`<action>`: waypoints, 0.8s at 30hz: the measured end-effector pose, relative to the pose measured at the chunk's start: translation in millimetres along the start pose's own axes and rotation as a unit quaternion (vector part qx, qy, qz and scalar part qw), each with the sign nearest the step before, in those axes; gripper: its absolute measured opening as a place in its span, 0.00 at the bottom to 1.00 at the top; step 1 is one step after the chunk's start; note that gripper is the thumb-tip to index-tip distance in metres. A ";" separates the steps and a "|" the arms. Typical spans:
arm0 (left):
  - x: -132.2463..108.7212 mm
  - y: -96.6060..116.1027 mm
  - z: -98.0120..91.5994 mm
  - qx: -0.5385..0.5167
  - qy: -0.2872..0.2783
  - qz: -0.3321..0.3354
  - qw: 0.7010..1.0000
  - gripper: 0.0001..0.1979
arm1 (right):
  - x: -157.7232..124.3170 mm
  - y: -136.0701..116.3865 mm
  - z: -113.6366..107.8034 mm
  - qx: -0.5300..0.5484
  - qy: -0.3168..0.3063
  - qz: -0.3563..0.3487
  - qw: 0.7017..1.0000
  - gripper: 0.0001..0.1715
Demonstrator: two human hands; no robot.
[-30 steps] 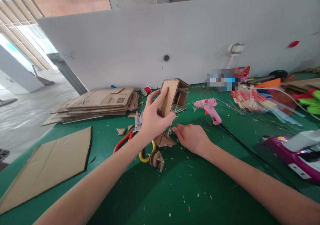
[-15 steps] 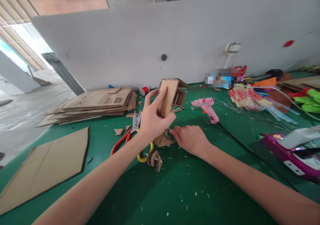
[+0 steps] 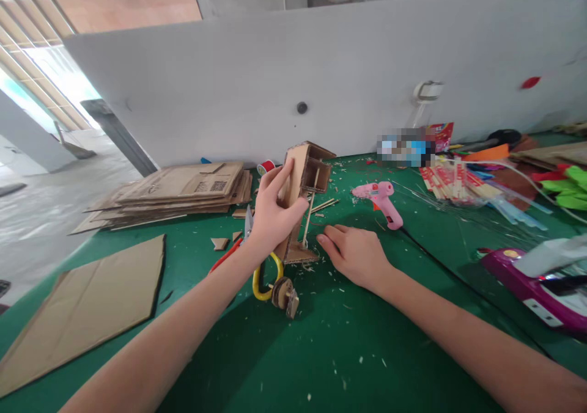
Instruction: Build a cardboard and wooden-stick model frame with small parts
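A brown cardboard model (image 3: 300, 171) with box-like compartments stands tilted on the table, its lower flap resting on the surface. My left hand (image 3: 277, 211) is closed round its left side, fingers along the upper panel and thumb at the front. A thin wooden stick (image 3: 309, 217) runs down through the model to its base. Just right of the base, my right hand (image 3: 353, 251) rests on the table with curled fingers, apart from the model; nothing shows in it. Scissors with a yellow handle (image 3: 261, 296) and red-handled pliers (image 3: 224, 256) lie partly hidden under my left arm.
A small cardboard wheel piece (image 3: 283, 293) lies in front of the model. Beyond my right hand is a pink glue gun (image 3: 378, 199) with a black cord. Stacked cardboard (image 3: 178, 187), a flat sheet (image 3: 92, 309) and a purple power strip (image 3: 518, 278) flank the work area.
My right hand has drawn away from the model's base, slightly to the right. My left hand has shifted the model a little left and turned it, so the stick now shows.
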State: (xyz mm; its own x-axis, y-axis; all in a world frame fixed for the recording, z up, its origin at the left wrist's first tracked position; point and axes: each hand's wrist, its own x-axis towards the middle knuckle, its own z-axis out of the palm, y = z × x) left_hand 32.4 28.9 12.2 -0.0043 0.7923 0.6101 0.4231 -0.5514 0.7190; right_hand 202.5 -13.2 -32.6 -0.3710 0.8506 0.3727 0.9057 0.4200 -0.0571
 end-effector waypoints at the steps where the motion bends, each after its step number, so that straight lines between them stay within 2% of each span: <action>1: 1.9 -2.6 -1.5 -0.012 -0.001 -0.016 1.000 0.30 | 0.3 0.7 0.5 0.000 0.011 -0.019 1.000 0.25; 4: 7.5 -13.1 -5.9 -0.053 -0.001 -0.058 0.997 0.29 | 1.3 2.0 3.0 -0.007 0.029 -0.056 0.998 0.24; 8: 12.4 -25.5 -9.3 -0.132 -0.009 -0.098 0.986 0.30 | 1.7 2.2 5.8 -0.014 0.029 -0.068 0.997 0.23; 10: 13.4 -27.9 -9.7 -0.173 -0.017 -0.112 0.978 0.29 | 1.4 1.9 6.3 -0.023 0.013 -0.051 0.998 0.22; 13: 13.9 -27.1 -9.7 -0.214 -0.023 -0.130 0.968 0.29 | 1.1 1.5 6.6 -0.048 -0.043 -0.044 0.997 0.21; 16: 13.9 -25.2 -9.2 -0.204 -0.023 -0.130 0.970 0.29 | 0.9 1.1 7.6 -0.065 -0.065 -0.067 0.993 0.23; 24: 12.0 -23.8 -5.1 -0.131 -0.022 -0.091 0.987 0.29 | 1.4 -4.2 10.1 -0.096 -0.030 -0.062 0.993 0.25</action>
State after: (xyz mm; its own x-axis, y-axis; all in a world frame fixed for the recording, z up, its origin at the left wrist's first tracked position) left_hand 17.6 50.2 4.1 -0.0171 0.8916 0.4525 0.1710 -0.4433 0.8799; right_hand 196.1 -10.7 -41.2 -0.4879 0.8163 0.3092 0.8729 0.4592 0.1649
